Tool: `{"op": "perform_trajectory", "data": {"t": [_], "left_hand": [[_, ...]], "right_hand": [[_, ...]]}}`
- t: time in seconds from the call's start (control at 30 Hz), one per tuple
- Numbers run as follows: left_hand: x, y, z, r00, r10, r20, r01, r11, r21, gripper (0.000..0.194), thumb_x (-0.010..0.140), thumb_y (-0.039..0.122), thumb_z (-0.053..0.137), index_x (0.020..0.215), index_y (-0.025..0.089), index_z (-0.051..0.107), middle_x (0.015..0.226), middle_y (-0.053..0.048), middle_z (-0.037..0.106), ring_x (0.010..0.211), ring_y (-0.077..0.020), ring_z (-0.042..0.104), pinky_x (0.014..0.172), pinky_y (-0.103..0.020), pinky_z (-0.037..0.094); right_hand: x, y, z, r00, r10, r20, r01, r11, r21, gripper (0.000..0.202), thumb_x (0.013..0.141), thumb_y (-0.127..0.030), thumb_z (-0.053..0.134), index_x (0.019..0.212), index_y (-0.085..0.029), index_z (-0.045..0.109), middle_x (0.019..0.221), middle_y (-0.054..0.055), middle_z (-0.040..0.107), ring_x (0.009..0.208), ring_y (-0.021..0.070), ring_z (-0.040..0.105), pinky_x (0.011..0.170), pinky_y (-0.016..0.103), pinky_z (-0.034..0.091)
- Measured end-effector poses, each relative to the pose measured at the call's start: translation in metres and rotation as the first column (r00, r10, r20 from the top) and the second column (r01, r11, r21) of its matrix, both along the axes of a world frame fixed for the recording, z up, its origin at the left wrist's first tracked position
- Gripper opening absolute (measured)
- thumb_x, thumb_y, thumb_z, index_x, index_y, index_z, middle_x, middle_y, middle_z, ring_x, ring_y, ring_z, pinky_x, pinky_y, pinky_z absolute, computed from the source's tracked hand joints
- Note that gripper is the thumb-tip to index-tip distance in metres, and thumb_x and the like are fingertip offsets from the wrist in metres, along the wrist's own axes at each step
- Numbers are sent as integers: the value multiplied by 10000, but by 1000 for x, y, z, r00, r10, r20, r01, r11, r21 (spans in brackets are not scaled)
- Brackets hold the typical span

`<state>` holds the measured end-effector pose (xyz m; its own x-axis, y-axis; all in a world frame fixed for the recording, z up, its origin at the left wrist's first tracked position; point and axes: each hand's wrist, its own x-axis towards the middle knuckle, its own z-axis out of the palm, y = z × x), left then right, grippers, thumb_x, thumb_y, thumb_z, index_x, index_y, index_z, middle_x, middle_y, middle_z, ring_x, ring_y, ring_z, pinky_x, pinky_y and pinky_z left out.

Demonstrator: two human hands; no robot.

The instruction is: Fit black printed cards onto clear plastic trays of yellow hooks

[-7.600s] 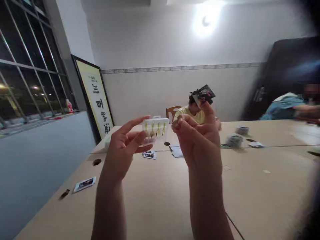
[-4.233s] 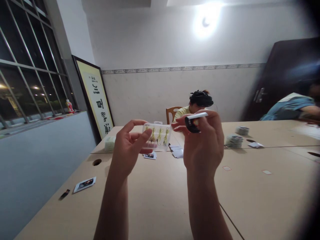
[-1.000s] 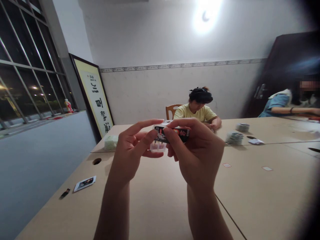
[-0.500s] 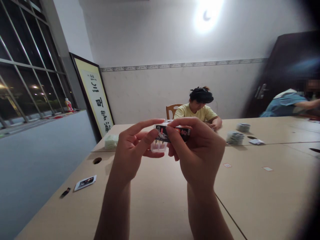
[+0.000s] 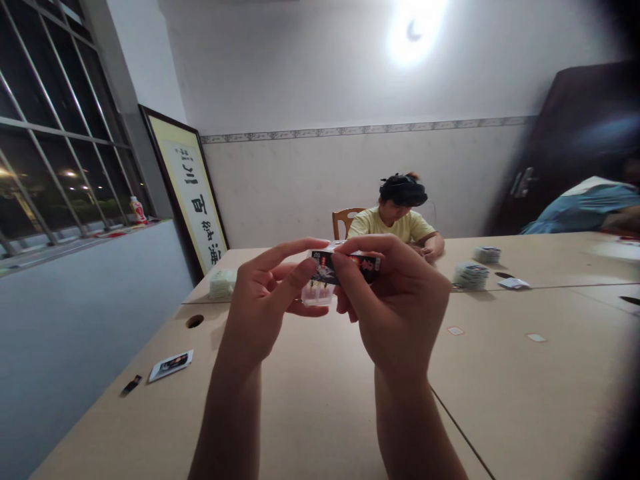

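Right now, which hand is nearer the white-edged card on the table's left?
Left: your left hand is in the air, right of the card; your right hand is farther right.

Barred window (image 5: pixel 60 143) left (dark outside); bright lamp (image 5: pixel 414 32), pale wall (image 5: pixel 300 80); dark door (image 5: pixel 570 133) right.

The box (image 5: pixel 317 296) I grip is clear, smooth plastic; the label (image 5: pixel 325 267) I pinch is smooth and printed, paper or film, I can't tell. My tabletop (image 5: pixel 310 400) looks like smooth, matt wood, 2 slips (image 5: pixel 455 331) papery, the far door (image 5: pixel 565 147) glossy.
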<state>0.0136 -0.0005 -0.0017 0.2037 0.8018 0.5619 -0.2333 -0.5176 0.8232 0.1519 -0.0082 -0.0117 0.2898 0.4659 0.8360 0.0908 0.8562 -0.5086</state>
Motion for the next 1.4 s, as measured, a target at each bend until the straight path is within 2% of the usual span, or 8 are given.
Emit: {"op": "perform_trajectory", "data": {"t": [0.6,1.2,1.4], "left_hand": [[3,0,-1,998,-23,52,24,1000,-11,155,882,322,793,1035,296,791,730,53,772,659,-135,756,572,-246,696],[3,0,0,999,-3,38,3,1000,-5,152,882,345,787,1023,289,786,743,34,769,691,-158,762,556,-265,694],[4,0,0,998,1,55,0,1000,-11,137,882,356,789,985,266,777,687,47,722,546,-99,678,528,-265,687]], "right_hand": [[1,1,-1,1000,-4,6,4,1000,13,84,878,-159,697,831,-227,701,601,-70,615,446,55,509,407,202,392],[1,3,-1,999,-25,22,25,1000,7,87,871,-160,706,830,-237,706,602,-80,615,440,51,507,409,211,394],[2,3,-2,998,-47,47,46,999,12,79,861,-165,706,821,-232,696,628,-76,629,448,53,507,422,221,403]]}}
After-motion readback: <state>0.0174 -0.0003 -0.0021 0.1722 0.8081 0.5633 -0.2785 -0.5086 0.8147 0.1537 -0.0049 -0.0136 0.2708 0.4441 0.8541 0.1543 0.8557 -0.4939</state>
